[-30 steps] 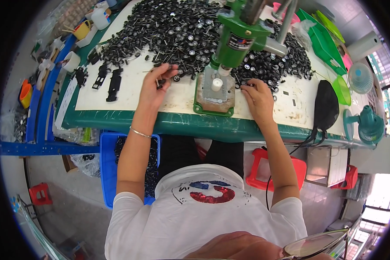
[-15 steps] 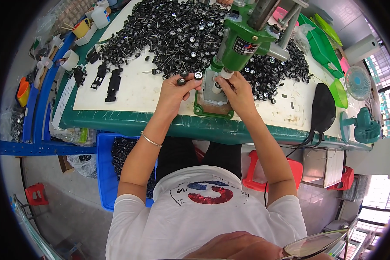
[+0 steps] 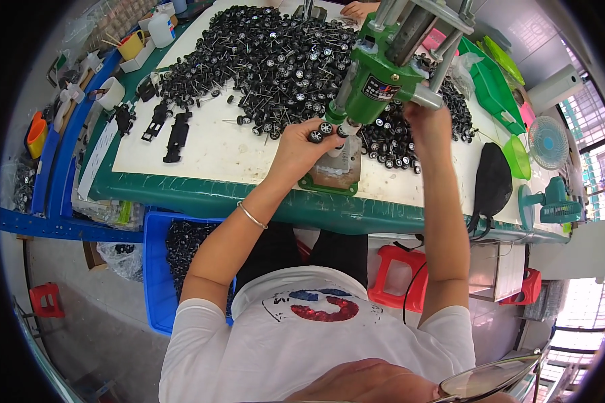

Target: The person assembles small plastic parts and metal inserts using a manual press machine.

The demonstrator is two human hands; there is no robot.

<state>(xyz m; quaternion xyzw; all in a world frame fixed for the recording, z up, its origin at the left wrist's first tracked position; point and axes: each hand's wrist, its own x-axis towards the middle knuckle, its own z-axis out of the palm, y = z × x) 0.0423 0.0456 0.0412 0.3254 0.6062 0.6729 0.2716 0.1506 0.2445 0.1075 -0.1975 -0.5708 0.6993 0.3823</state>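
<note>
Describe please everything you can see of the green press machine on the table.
The green press stands near the table's front edge. Its painted body looks like metal and leans across the view, carried on grey steel columns, with a dark label on its side. Below it hangs a pale round ram end, over a flat green base plate with a whitish pad. The left hand holds small black wheels beside the ram end. The right hand grips the grey lever at its side.

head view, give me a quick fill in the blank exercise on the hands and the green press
1. The left hand holds small black ____ at the base of the green press.
2. The right hand reaches up to the press's ____ lever.
3. A blue ____ of dark parts sits under the table.
4. On the left wrist is a thin ____.

Missing words: wheels; metal; crate; bracelet
</note>
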